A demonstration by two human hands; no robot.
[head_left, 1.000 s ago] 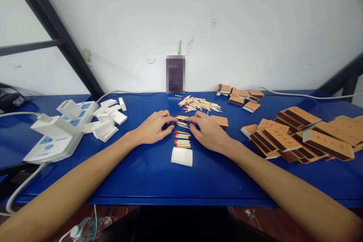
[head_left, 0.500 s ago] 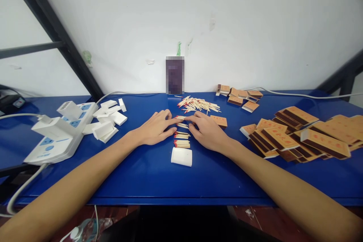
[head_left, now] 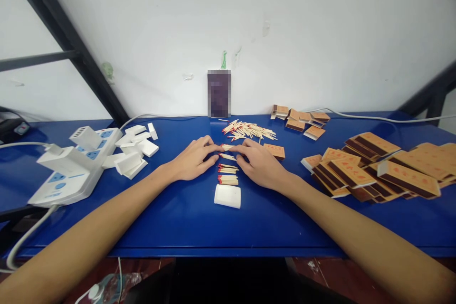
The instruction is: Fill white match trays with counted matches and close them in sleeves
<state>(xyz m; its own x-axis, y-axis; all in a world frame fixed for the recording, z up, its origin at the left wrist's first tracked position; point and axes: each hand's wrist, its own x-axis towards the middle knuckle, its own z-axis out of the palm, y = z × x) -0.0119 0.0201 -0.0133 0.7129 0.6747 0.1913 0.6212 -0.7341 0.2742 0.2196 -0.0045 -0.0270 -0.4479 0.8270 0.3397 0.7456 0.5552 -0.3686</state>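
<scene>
Both my hands rest palm down on the blue table (head_left: 185,223), facing each other. My left hand (head_left: 194,157) and my right hand (head_left: 260,164) press their fingertips against the two ends of a small bunch of red-tipped matches (head_left: 228,156). Two tidier bundles of matches (head_left: 228,174) lie in a row just nearer to me. A white inner matchbox tray (head_left: 228,196) lies in front of those bundles. A loose heap of matches (head_left: 249,130) lies beyond my fingers, and one orange matchbox (head_left: 275,151) sits by my right hand.
White inner trays (head_left: 133,149) are heaped at the left beside a white power strip (head_left: 71,168) with cables. Orange matchbox sleeves (head_left: 374,166) are piled at the right, with a smaller group (head_left: 302,121) at the back. A blurred dark object (head_left: 219,93) leans on the wall.
My fingertips have shifted slightly around the small bunch of matches, squaring it a little. Everything else on the table stays where it was.
</scene>
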